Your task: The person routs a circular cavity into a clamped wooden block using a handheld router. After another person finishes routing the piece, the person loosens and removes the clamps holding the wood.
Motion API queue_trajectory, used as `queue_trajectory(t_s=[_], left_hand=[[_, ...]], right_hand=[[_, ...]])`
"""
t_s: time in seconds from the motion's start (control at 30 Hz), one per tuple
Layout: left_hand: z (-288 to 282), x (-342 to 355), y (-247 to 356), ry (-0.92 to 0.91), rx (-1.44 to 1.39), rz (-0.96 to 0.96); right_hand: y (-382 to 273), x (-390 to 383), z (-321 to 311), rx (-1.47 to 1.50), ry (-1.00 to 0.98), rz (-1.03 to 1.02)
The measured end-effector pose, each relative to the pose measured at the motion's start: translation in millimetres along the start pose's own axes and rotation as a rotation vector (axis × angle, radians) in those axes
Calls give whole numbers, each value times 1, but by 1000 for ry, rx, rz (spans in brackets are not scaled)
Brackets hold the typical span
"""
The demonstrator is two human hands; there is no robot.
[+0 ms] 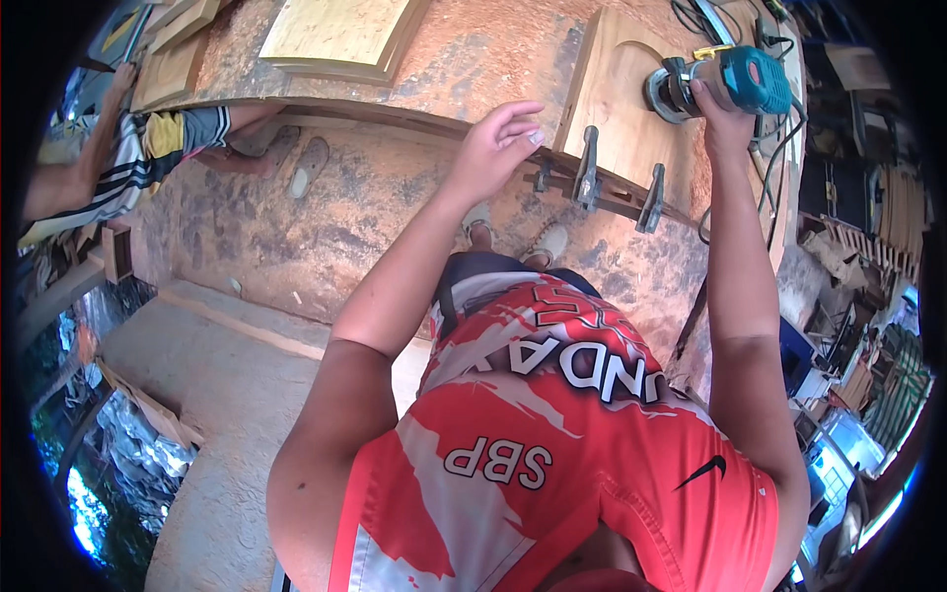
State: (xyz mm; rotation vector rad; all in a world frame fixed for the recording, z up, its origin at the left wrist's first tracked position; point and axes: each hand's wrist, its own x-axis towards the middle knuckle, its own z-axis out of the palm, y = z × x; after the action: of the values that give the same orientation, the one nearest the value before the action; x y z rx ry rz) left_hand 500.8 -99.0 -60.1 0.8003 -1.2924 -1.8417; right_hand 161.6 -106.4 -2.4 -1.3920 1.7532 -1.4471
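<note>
Right hand [728, 123]: closed round the body of a teal hand router [752, 79]. Left hand [503, 143]: loosely open, fingers a little curled, nothing visible in it, near the left corner of a wooden panel [621, 123]. The router's round base is over the panel's right part, and the panel lies on the desk [483, 69] at the near edge, where we note two dark clamps [587, 178].

On handling, our judgement: keep the base flat and the pressure even, feed steadily without lingering, and let the left hand steady the work well away from the cutter. The clamps deserve a check for tightness, and the cable [779, 163] is best kept behind the tool, clear of its path.

Farther out, a second panel [340, 35] lies to the left on the dusty desk, with more boards [173, 69] beyond it. At the far left we see a co-worker's hand [123, 77] by a dark tool.

Hard to make out: the cutter is hidden under the base, so we cannot tell whether it touches wood or turns. The right fingers are mostly behind the router. The second panel is cut off above; the co-worker's tool is too small to name.
</note>
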Motion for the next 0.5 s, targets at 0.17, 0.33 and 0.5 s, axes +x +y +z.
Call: queue_trajectory(t_s=[0.17,0.33,0.5], left_hand=[[1,5,10,-4,29,60],[28,47,62,-83,320,395],[94,116,135,-195,614,736]], right_hand=[[-11,7,1,126,44,-29],[-37,7,-10,196,86,-85],[-62,-6,-6,415,99,-62]])
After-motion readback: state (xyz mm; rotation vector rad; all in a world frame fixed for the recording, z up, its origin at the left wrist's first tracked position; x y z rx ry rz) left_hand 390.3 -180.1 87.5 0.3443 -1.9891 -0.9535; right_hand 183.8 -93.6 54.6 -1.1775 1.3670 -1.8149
